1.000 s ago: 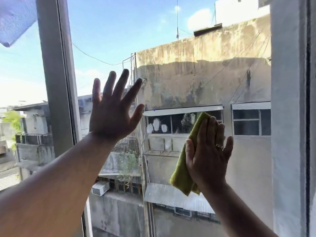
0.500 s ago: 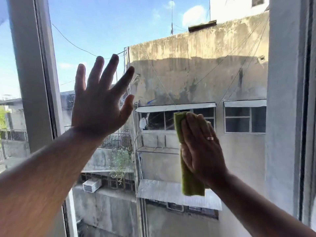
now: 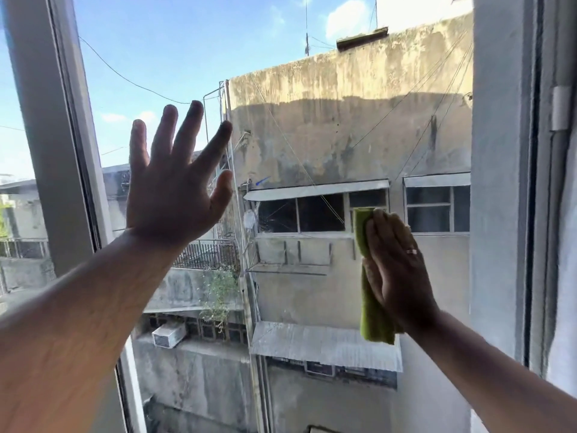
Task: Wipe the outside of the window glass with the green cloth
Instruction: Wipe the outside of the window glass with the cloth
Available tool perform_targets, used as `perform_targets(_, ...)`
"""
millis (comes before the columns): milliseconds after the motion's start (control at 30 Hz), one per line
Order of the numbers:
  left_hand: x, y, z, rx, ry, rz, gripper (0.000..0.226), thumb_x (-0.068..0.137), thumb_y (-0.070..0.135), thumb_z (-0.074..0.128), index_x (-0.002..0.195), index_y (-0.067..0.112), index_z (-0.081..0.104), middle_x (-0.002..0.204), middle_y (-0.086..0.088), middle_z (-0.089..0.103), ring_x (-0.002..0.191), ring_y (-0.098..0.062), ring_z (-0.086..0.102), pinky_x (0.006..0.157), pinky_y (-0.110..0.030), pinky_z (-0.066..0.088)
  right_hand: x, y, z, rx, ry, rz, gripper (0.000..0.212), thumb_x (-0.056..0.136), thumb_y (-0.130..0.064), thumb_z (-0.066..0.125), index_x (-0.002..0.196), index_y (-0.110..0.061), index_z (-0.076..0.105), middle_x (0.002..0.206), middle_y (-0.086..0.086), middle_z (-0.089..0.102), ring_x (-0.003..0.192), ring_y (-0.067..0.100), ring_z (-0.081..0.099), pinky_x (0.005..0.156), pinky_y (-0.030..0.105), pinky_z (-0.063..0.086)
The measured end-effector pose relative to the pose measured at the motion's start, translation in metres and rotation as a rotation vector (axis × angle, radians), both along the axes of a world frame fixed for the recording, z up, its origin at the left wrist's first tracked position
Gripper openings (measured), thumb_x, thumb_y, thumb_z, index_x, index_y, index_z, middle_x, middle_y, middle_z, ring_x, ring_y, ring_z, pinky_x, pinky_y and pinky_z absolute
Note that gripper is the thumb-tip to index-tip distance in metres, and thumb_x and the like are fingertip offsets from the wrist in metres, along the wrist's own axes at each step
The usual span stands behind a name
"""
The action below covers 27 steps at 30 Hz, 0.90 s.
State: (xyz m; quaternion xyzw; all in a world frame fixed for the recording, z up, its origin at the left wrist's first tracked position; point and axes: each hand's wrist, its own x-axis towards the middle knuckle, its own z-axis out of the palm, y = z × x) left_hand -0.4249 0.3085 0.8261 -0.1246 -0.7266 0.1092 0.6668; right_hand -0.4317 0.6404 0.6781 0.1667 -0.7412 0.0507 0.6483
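Observation:
The window glass fills the middle of the view, with a weathered building visible through it. My right hand presses the folded green cloth flat against the pane at the lower right; the cloth hangs in a long vertical strip under my palm and fingers. A ring shows on one finger. My left hand is spread wide with fingers apart, palm toward the glass at the centre left, and holds nothing. Whether it touches the pane I cannot tell.
A grey window frame post slants down the left side. Another frame upright with a small white fitting runs down the right edge, close to the cloth hand.
The view has shifted slightly. My right hand has slid the cloth to the right across the glass, and the cloth now hangs straight down. My left hand stays spread in the same pose.

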Motion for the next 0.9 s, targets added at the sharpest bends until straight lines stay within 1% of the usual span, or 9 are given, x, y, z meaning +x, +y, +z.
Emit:
perform_targets(100, -0.002, 0.002, -0.001, 0.000, 0.018, 0.003, 0.061, 0.104, 0.050, 0.025, 0.161, 0.028, 0.025, 0.170, -0.013, 0.018, 0.156, -0.037, 0.018, 0.125, -0.060, 0.010, -0.001, -0.038, -0.007, -0.173, 0.021, 0.129, 0.056, 0.094, -0.011, 0.056, 0.147, -0.001, 0.040, 0.155, 0.019, 0.037, 0.149, 0.036, 0.025, 0.116, 0.061, 0.033)
perform_targets(167, -0.003, 0.001, 0.000, -0.003, 0.029, 0.001, 0.061, 0.104, 0.051, 0.024, 0.161, 0.028, 0.026, 0.170, -0.013, 0.020, 0.156, -0.037, 0.019, 0.125, -0.060, 0.011, 0.000, -0.079, -0.025, 0.168, -0.001, 0.163, 0.066, 0.090, -0.011, 0.058, 0.152, -0.012, 0.036, 0.158, 0.006, 0.037, 0.152, 0.027, 0.022, 0.124, 0.052, 0.023)
perform_targets(233, -0.004, 0.000, 0.001, 0.004, 0.022, 0.003, 0.061, 0.104, 0.052, 0.023, 0.160, 0.028, 0.027, 0.170, -0.012, 0.021, 0.156, -0.036, 0.020, 0.125, -0.060, 0.012, 0.001, -0.093, -0.038, 0.591, -0.002, 0.114, 0.057, 0.097, -0.014, 0.046, 0.153, -0.021, 0.037, 0.160, -0.003, 0.035, 0.153, 0.021, 0.023, 0.127, 0.044, 0.014)
perform_targets(300, -0.004, 0.000, -0.001, 0.013, 0.022, 0.012, 0.061, 0.104, 0.052, 0.025, 0.160, 0.029, 0.028, 0.170, -0.011, 0.021, 0.156, -0.035, 0.020, 0.125, -0.059, 0.013, -0.002, -0.080, -0.017, 0.710, 0.052, 0.060, 0.052, 0.102, -0.015, 0.041, 0.152, -0.023, 0.038, 0.160, -0.003, 0.031, 0.152, 0.021, 0.025, 0.125, 0.045, 0.020)
perform_targets(367, -0.001, 0.000, 0.000, 0.019, 0.019, 0.027, 0.060, 0.104, 0.051, 0.028, 0.160, 0.030, 0.028, 0.170, -0.011, 0.021, 0.156, -0.035, 0.021, 0.125, -0.059, 0.013, -0.007, -0.069, 0.025, 0.468, 0.083, 0.062, 0.059, 0.098, -0.018, 0.051, 0.153, -0.020, 0.032, 0.159, 0.001, 0.030, 0.149, 0.028, 0.029, 0.120, 0.052, 0.031)
perform_targets(467, 0.003, 0.002, 0.001, 0.006, -0.017, 0.036, 0.061, 0.105, 0.051, 0.025, 0.161, 0.028, 0.027, 0.170, -0.012, 0.018, 0.157, -0.035, 0.017, 0.126, -0.060, 0.013, -0.005, -0.056, 0.089, 0.089, 0.056, 0.054, 0.057, 0.100, -0.026, 0.051, 0.152, -0.014, 0.035, 0.160, 0.009, 0.033, 0.148, 0.038, 0.031, 0.118, 0.057, 0.032)
perform_targets(667, 0.011, -0.018, 0.016, -0.109, -0.008, 0.050, 0.070, 0.105, 0.061, 0.020, 0.163, 0.022, 0.021, 0.170, -0.017, 0.015, 0.156, -0.036, 0.020, 0.125, -0.059, 0.011, 0.002, -0.087, 0.118, -0.090, 0.033, 0.082, 0.056, 0.100, -0.026, 0.049, 0.154, -0.013, 0.036, 0.162, 0.008, 0.031, 0.151, 0.037, 0.025, 0.120, 0.057, 0.027)
perform_targets(767, 0.007, -0.027, 0.020, -0.045, -0.008, 0.043, 0.072, 0.104, 0.060, 0.019, 0.163, 0.019, 0.014, 0.171, -0.016, 0.011, 0.158, -0.035, 0.013, 0.127, -0.055, 0.010, 0.005, -0.106, 0.111, 0.168, 0.079, 0.089, 0.056, 0.100, -0.028, 0.046, 0.154, -0.018, 0.037, 0.161, 0.004, 0.035, 0.149, 0.031, 0.029, 0.121, 0.054, 0.026)
perform_targets(900, -0.001, -0.029, 0.019, -0.057, 0.003, 0.003, 0.069, 0.105, 0.058, 0.021, 0.163, 0.022, 0.015, 0.171, -0.015, 0.012, 0.158, -0.035, 0.013, 0.127, -0.053, 0.014, 0.001, -0.092, 0.072, 0.829, 0.051, 0.041, 0.059, 0.100, -0.026, 0.038, 0.157, -0.027, 0.022, 0.160, -0.003, 0.036, 0.148, 0.023, 0.029, 0.125, 0.045, 0.018)
